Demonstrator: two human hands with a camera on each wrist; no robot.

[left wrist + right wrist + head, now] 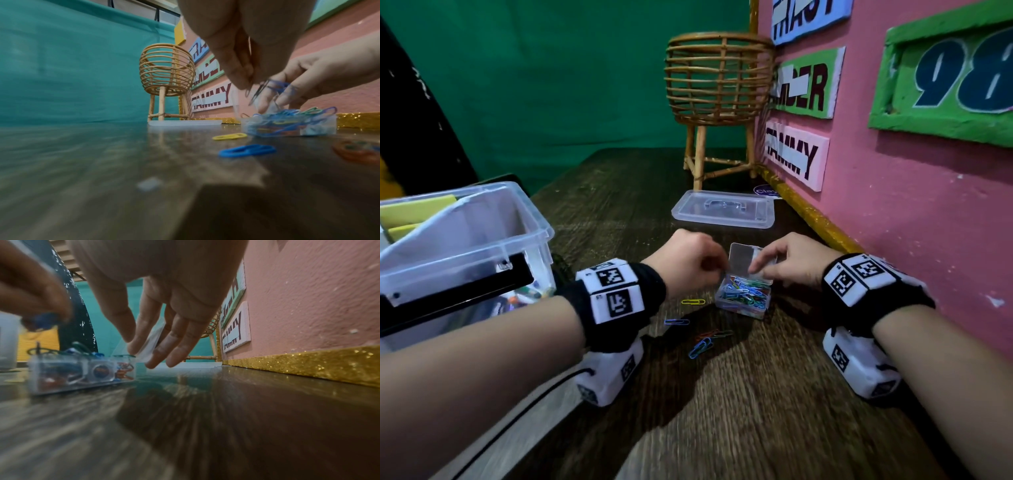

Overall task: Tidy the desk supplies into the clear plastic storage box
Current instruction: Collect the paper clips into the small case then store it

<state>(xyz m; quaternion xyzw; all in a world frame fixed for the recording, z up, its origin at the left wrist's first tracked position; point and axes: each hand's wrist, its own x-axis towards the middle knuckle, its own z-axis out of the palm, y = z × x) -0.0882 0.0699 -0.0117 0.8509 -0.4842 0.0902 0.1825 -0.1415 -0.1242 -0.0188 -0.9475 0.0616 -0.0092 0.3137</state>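
Note:
A small clear paper clip case point(743, 297) stands on the wooden table with its hinged lid point(743, 257) raised. It is full of coloured paper clips. My left hand point(717, 270) hovers over the case and pinches a few blue paper clips point(274, 86) between thumb and fingertips. My right hand point(762, 269) pinches the lid's right edge, the lid point(153, 340) held between its fingers. Loose clips lie in front of the case: a yellow one point(692, 302), a blue one point(676, 322) and a small cluster point(707, 341). The clear storage box point(530, 219) sits at the left.
The storage box holds yellow pads and small items; its clear lid point(722, 209) lies flat further back. A rattan basket stand point(717, 102) stands at the far end. A pink wall point(911, 222) with a gold trim strip borders the table's right side.

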